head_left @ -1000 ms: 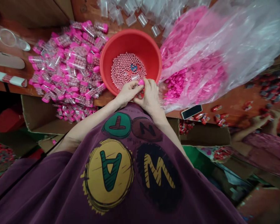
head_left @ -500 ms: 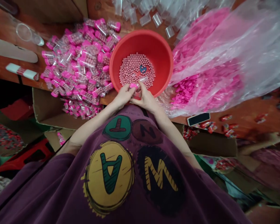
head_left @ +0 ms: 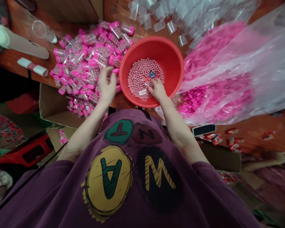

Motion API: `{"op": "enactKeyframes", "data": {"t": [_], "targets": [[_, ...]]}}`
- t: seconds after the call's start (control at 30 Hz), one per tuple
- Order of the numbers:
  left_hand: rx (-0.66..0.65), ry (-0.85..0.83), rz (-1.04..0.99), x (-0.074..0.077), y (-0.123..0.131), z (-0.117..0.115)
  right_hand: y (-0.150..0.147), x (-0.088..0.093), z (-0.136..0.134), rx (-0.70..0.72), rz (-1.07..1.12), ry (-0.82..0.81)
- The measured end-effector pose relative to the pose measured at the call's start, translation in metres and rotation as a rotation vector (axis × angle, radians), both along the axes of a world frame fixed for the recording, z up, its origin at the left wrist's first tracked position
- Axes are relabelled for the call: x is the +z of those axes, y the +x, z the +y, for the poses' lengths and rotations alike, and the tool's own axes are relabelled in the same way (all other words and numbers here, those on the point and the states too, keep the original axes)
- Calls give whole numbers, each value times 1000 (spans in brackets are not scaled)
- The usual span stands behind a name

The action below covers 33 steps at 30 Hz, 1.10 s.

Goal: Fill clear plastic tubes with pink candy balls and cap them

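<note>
My left hand [head_left: 107,85] is over the right edge of a heap of clear bottles with pink caps [head_left: 85,68], filled with pink beads. Its fingers are curved and apart, with no bottle visible between them. Inside the red bowl [head_left: 172,76], my right hand [head_left: 158,90] reaches down to the pink beads [head_left: 139,74]. Its fingertips are closed on a small clear plastic tube, partly hidden by the fingers. Another clear tube [head_left: 143,92] lies on the beads beside them. A small blue piece [head_left: 152,74] also rests in the bowl.
Loose clear tubes [head_left: 171,27] lie behind the bowl. To the right, a clear plastic bag [head_left: 263,72] holds pink pieces [head_left: 216,95]. A phone [head_left: 204,130] lies at the table's near edge. A white bottle [head_left: 21,42] and cardboard box [head_left: 57,106] are at left.
My hands were together at the bowl's near rim around a pink-capped bottle. The left has moved left to the heap, the right deeper into the bowl. The view has shifted slightly.
</note>
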State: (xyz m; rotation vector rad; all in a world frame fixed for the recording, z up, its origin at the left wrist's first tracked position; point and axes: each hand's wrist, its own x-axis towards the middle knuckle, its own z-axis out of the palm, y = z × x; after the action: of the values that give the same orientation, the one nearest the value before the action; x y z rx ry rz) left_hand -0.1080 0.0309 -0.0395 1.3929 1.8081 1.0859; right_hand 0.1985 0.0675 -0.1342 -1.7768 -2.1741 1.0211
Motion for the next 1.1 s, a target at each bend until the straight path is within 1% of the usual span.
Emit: {"op": "enactKeyframes", "data": {"t": [0.07,0.13,0.2,0.27,0.33,0.43,0.53,0.6,0.67,0.73,0.8,0.9,0.97,1.03,1.1], "targets": [[-94,-191,-171,-3,46,-4,-3,7,-6,-31,125,20],[-119,-360,-336,-3,85,-5,-8,19,-16,-44,246,28],[-67,-485,-451,-1,111,-3,-14,32,-26,-43,323,25],[3,-566,-510,2,123,-1,-19,42,-34,-35,336,8],[40,-609,-538,5,126,1,-22,49,-36,-26,309,-33],[73,-638,-567,9,124,6,-23,56,-31,12,272,-99],[163,-670,-591,13,120,13,-24,65,-25,27,305,-153],[183,-677,-605,15,116,17,-25,75,-23,36,346,-201],[129,-679,-610,16,113,21,-26,86,-20,66,358,-194],[40,-690,-607,15,111,24,-26,95,-18,127,340,-127],[-30,-707,-594,13,111,27,-24,100,-15,204,324,-81],[-96,-736,-578,10,112,28,-18,100,-15,295,325,-107],[-117,-758,-580,8,114,28,-16,95,-19,299,320,-132],[-95,-792,-599,8,115,28,-16,88,-23,279,311,-140],[-21,-840,-623,8,116,30,-17,81,-25,261,304,-138]]}}
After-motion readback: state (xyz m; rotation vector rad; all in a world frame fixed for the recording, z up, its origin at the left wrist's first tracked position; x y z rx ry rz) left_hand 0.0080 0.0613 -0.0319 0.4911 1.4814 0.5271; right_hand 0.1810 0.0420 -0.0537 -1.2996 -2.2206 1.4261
